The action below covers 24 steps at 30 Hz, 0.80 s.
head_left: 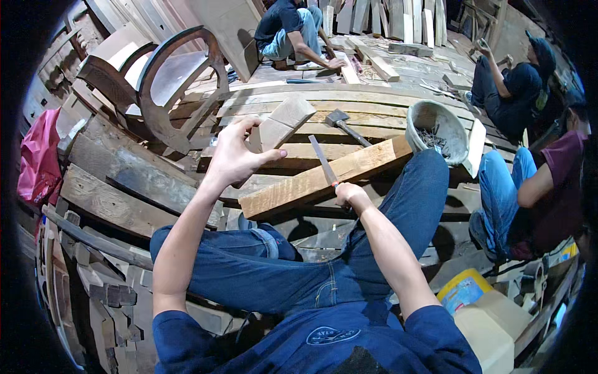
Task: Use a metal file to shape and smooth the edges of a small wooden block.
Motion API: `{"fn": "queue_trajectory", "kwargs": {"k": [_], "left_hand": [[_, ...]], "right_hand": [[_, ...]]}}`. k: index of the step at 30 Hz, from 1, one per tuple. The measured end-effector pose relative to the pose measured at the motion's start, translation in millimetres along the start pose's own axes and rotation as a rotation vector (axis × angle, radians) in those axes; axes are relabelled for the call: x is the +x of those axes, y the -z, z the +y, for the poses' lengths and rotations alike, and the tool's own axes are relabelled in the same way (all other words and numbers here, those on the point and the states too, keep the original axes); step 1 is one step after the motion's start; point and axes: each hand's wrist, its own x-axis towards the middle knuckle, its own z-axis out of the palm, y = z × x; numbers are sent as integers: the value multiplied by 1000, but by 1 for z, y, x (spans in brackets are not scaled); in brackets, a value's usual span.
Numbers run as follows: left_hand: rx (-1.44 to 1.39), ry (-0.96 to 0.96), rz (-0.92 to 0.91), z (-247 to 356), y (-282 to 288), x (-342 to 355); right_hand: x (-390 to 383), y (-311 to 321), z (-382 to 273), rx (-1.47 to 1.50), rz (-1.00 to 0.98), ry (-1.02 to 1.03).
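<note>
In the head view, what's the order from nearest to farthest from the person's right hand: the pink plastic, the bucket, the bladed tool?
1. Bladed tool: held in the right hand.
2. Bucket: ahead and to the right, beside the knee.
3. Pink plastic: far left side.

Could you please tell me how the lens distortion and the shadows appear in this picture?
Head view: black corners frame the fisheye image, and the wooden slats bow; head view again: dark shadows lie below the wooden beam, while the left hand is brightly lit.
</note>
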Motion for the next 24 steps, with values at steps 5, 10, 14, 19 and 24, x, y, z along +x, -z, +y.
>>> {"fn": "queue_trajectory", "kwargs": {"k": [5, 10, 14, 19, 24], "left_hand": [[66, -50, 56, -6, -4, 1], [-29, 47, -11, -5, 3, -1], [11, 90, -28, -2, 5, -4], [-21, 55, -90, -10, -9, -8], [-55, 29, -290, -16, -35, -12]], "right_hand": [[0, -1, 3, 26, 126, -7], [-39, 30, -14, 111, 174, -48], [-74, 73, -25, 194, 257, 11], [-128, 105, -49, 769, 705, 618], [-146, 103, -51, 1174, 445, 829]]}}
